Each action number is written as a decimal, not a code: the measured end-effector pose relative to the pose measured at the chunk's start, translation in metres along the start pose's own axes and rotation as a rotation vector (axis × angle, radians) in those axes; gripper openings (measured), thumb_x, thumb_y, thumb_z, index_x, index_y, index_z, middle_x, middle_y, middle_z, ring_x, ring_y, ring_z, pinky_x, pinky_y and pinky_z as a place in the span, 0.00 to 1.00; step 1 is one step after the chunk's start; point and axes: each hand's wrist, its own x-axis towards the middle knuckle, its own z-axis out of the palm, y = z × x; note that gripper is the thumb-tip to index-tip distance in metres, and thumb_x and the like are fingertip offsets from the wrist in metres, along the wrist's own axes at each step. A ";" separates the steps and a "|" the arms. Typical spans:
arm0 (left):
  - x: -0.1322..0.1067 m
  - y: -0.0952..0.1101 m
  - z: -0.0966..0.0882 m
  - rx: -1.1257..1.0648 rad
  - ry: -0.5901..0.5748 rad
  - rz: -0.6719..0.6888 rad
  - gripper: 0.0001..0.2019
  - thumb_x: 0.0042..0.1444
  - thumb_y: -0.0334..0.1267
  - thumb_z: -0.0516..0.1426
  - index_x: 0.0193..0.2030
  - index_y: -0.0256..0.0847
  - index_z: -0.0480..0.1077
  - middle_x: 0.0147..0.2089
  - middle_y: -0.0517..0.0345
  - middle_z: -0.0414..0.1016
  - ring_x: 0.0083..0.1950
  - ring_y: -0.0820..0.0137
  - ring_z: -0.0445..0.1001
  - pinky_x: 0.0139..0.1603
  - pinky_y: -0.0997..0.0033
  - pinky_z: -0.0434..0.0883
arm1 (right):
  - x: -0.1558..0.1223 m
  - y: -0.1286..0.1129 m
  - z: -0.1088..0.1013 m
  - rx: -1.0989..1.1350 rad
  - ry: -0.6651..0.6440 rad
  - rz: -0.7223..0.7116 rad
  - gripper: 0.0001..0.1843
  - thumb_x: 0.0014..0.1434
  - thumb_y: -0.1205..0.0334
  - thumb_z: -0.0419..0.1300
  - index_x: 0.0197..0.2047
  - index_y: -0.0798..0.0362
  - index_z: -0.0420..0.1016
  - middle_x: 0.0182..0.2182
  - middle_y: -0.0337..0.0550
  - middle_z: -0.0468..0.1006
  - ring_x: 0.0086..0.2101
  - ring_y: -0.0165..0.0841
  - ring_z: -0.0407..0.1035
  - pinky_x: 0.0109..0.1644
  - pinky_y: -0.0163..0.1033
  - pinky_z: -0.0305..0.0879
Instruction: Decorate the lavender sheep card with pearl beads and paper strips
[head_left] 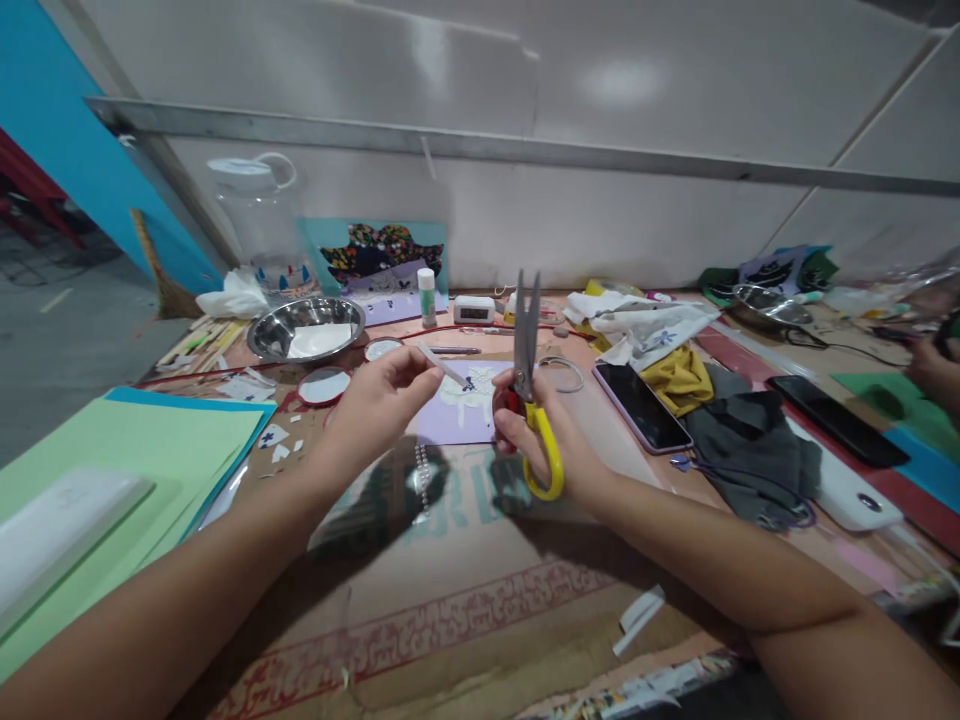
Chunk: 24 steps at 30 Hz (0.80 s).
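My right hand [551,440] grips a pair of scissors [528,350] by its red and yellow handles, blades pointing up and slightly apart. My left hand [382,395] pinches a small white strip of paper [442,365] between thumb and fingers, its free end pointing toward the blades. Both hands hover above a lilac card [457,410] that bears a white cut-out shape and lies on the cardboard-covered table [450,600].
Green and blue paper sheets [127,460] lie at left. A steel bowl [304,328], glue bottle [427,297], small clock [474,309] and plastic jar [259,225] stand behind. Two phones [642,405] [836,420], cloths [742,440] and another person's hand [934,370] are at right.
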 end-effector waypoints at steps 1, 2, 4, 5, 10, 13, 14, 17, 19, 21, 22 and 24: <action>0.001 0.003 -0.005 0.030 -0.022 0.014 0.10 0.56 0.46 0.58 0.32 0.41 0.70 0.30 0.61 0.70 0.33 0.70 0.67 0.35 0.70 0.65 | 0.000 0.001 -0.002 -0.029 -0.032 0.014 0.24 0.64 0.40 0.59 0.51 0.47 0.60 0.34 0.35 0.62 0.28 0.26 0.60 0.30 0.34 0.61; 0.001 0.006 -0.010 0.067 -0.043 0.027 0.10 0.57 0.46 0.58 0.32 0.41 0.71 0.30 0.61 0.71 0.33 0.69 0.68 0.36 0.70 0.65 | -0.001 0.002 -0.003 -0.056 -0.062 0.016 0.26 0.63 0.37 0.57 0.51 0.48 0.61 0.34 0.36 0.61 0.29 0.27 0.58 0.30 0.33 0.59; 0.000 0.013 -0.019 0.154 -0.045 0.060 0.10 0.57 0.45 0.57 0.32 0.41 0.72 0.31 0.61 0.73 0.34 0.69 0.70 0.38 0.70 0.66 | -0.002 0.005 -0.007 -0.106 -0.105 -0.007 0.29 0.61 0.32 0.56 0.50 0.49 0.63 0.35 0.37 0.61 0.30 0.28 0.57 0.32 0.34 0.58; 0.000 0.017 -0.022 0.202 -0.029 0.077 0.09 0.57 0.44 0.57 0.32 0.41 0.72 0.31 0.61 0.74 0.35 0.69 0.70 0.39 0.69 0.66 | -0.003 0.006 -0.008 -0.124 -0.125 -0.014 0.30 0.61 0.31 0.55 0.50 0.49 0.64 0.35 0.38 0.61 0.31 0.29 0.57 0.33 0.35 0.58; -0.003 0.030 -0.033 0.295 0.021 0.077 0.10 0.56 0.44 0.57 0.30 0.42 0.71 0.31 0.60 0.76 0.34 0.67 0.73 0.39 0.68 0.68 | -0.005 0.015 -0.006 -0.140 -0.175 0.026 0.35 0.56 0.27 0.57 0.48 0.52 0.69 0.31 0.37 0.64 0.30 0.30 0.57 0.33 0.36 0.56; -0.002 0.032 -0.038 0.222 -0.009 0.031 0.10 0.55 0.45 0.57 0.31 0.41 0.72 0.33 0.57 0.79 0.36 0.66 0.75 0.38 0.69 0.70 | -0.006 0.015 -0.003 -0.166 -0.185 0.039 0.37 0.54 0.26 0.59 0.47 0.53 0.70 0.29 0.35 0.63 0.28 0.28 0.56 0.32 0.36 0.54; -0.001 0.032 -0.039 0.191 -0.018 0.028 0.10 0.55 0.45 0.57 0.31 0.41 0.72 0.34 0.57 0.80 0.37 0.66 0.76 0.38 0.69 0.70 | -0.007 0.015 -0.003 -0.172 -0.186 0.041 0.37 0.54 0.26 0.59 0.47 0.53 0.70 0.28 0.35 0.63 0.28 0.28 0.56 0.32 0.36 0.54; 0.000 0.030 -0.044 0.138 -0.028 0.028 0.07 0.55 0.42 0.58 0.32 0.42 0.73 0.36 0.57 0.81 0.39 0.66 0.77 0.40 0.70 0.71 | -0.007 0.015 -0.002 -0.170 -0.191 0.058 0.39 0.51 0.25 0.59 0.46 0.54 0.71 0.28 0.35 0.64 0.28 0.28 0.56 0.31 0.35 0.53; 0.001 0.029 -0.046 0.136 -0.031 0.021 0.06 0.55 0.41 0.58 0.31 0.42 0.73 0.36 0.58 0.82 0.39 0.67 0.78 0.40 0.70 0.71 | -0.007 0.017 -0.003 -0.172 -0.203 0.072 0.40 0.50 0.25 0.60 0.46 0.54 0.72 0.28 0.35 0.64 0.27 0.28 0.56 0.31 0.35 0.53; 0.002 0.028 -0.047 0.143 -0.037 0.013 0.05 0.54 0.40 0.59 0.31 0.42 0.73 0.35 0.59 0.82 0.38 0.67 0.78 0.40 0.70 0.72 | -0.008 0.018 -0.004 -0.187 -0.215 0.080 0.39 0.49 0.25 0.61 0.46 0.54 0.73 0.27 0.35 0.64 0.27 0.28 0.56 0.30 0.35 0.53; 0.002 0.028 -0.047 0.145 -0.042 0.010 0.05 0.54 0.40 0.59 0.30 0.42 0.73 0.35 0.59 0.82 0.38 0.67 0.78 0.40 0.70 0.72 | -0.008 0.018 -0.004 -0.192 -0.217 0.083 0.39 0.49 0.25 0.61 0.46 0.54 0.73 0.27 0.35 0.64 0.27 0.28 0.55 0.30 0.35 0.52; 0.003 0.029 -0.047 0.151 -0.051 0.005 0.05 0.53 0.40 0.59 0.29 0.42 0.73 0.33 0.59 0.82 0.36 0.68 0.78 0.39 0.70 0.71 | -0.008 0.018 -0.004 -0.201 -0.219 0.093 0.39 0.49 0.26 0.62 0.45 0.55 0.73 0.26 0.34 0.64 0.26 0.27 0.55 0.29 0.35 0.53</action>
